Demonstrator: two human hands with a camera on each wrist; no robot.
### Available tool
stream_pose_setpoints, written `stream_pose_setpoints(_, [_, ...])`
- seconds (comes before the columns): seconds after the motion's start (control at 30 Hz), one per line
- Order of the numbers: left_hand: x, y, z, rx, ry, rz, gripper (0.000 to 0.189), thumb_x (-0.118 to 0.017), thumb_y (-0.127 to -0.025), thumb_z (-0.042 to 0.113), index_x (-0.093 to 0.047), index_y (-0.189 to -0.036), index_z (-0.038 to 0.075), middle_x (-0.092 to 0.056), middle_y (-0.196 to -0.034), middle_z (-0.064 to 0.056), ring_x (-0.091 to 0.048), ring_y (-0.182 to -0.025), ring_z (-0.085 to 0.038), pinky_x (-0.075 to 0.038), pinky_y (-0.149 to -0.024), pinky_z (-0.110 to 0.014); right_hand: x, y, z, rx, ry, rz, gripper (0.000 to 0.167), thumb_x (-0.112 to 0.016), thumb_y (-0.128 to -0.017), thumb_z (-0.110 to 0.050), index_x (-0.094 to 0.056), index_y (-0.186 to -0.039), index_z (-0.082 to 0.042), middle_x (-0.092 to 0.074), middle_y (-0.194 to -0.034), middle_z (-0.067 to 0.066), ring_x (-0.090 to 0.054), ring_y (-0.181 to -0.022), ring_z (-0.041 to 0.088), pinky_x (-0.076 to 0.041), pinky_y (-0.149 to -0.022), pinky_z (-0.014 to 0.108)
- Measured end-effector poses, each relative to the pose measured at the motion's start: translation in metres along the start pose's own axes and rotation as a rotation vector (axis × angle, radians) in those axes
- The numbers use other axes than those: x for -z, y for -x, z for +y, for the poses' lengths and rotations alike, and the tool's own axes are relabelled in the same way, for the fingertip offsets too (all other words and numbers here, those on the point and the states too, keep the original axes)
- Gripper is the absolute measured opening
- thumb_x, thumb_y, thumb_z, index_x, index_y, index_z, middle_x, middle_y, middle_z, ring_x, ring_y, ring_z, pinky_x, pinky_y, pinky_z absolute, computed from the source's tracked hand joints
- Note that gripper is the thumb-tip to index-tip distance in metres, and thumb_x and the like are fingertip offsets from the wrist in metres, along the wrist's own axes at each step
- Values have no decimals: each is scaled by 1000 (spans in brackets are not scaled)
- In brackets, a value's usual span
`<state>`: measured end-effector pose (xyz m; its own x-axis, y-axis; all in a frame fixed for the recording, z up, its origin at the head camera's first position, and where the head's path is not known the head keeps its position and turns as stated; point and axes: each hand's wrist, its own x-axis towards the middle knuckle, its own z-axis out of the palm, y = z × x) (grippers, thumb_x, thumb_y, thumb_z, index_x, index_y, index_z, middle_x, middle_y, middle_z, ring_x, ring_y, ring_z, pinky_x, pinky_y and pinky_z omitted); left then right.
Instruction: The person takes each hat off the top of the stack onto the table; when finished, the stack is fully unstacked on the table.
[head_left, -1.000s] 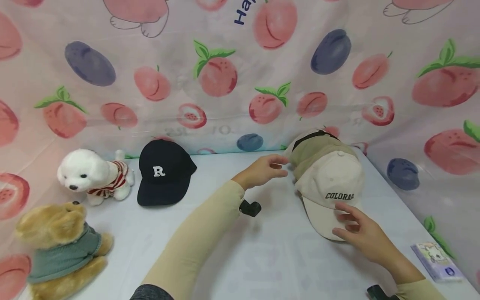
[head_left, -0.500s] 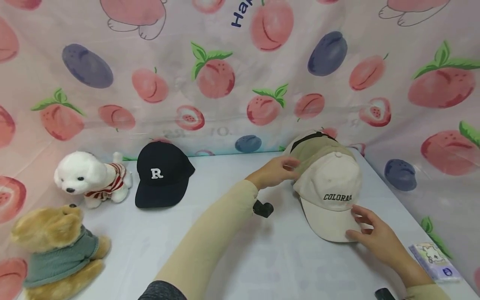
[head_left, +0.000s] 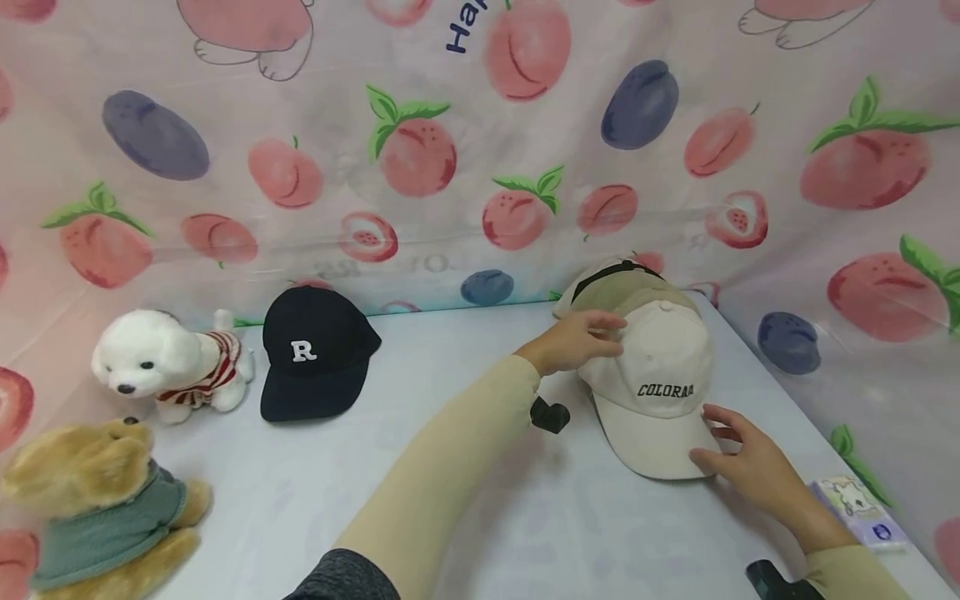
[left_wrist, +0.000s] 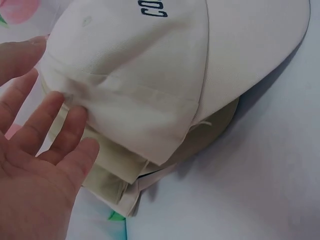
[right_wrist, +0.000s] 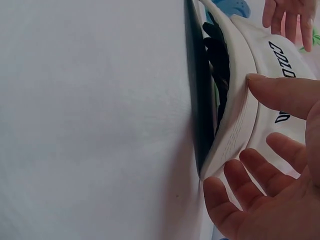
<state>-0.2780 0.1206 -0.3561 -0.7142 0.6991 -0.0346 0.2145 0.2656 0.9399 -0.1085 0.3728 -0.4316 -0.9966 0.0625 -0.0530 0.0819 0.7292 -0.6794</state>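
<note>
A cream baseball cap (head_left: pixel 663 367) with dark lettering tops a nested stack of caps at the back right. Beneath it show an olive-khaki cap (head_left: pixel 609 292) and the pale rim of another cap (head_left: pixel 573 307). My left hand (head_left: pixel 573 342) is at the crown's left rear, fingers spread and gently bent; in the left wrist view the fingertips (left_wrist: pixel 77 114) overlap the cream cap's lower back. By the right side of the brim (head_left: pixel 652 446) is my right hand (head_left: pixel 757 454). Its thumb (right_wrist: pixel 280 94) lies over the brim in the right wrist view, the other fingers spread along the side.
A black cap (head_left: pixel 315 358) with a white R sits at the back left. Beside it are a white plush dog (head_left: pixel 153 358) and a tan plush animal (head_left: pixel 97 508) in a green sweater. A small purple packet (head_left: pixel 862 512) lies near the table's right edge.
My left hand has moved right onto the cream cap's rear. My right hand has moved from in front of the lettering to the brim's right side. The caps stay in place.
</note>
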Motion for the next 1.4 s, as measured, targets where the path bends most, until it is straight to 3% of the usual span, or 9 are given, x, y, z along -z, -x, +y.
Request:
stream_pose_setpoints(0.4, [-3, -5, 5, 18, -31, 19, 47, -70, -95, 15, -59, -140, 12, -46, -151, -4, -39, -140, -14, -37, -107, -26, 3, -6, 2, -42, 16, -58, 88, -74, -91, -37, -29, -149, 12, -38, -143, 41, -42, -126, 56, -43, -93, 65])
stream_pose_setpoints(0.97, [-4, -5, 14, 19, -11, 24, 46, -71, -94, 13, -60, -138, 10, -55, -142, -3, -47, -132, -11, -42, -100, -22, 7, -13, 5, -35, 17, -131, 96, -75, -90, -39, -22, -150, 15, -32, -145, 40, -40, -125, 55, -39, -96, 67])
stream_pose_setpoints(1.4, [-9, -5, 20, -4, -71, -7, 42, -72, -93, 17, -64, -134, 13, -53, -143, -4, -46, -132, -9, -41, -101, -22, 9, -13, 5, -76, -1, -162, 106, -78, -86, -41, -14, -151, 14, -33, -140, 45, -37, -127, 57, -35, -99, 69])
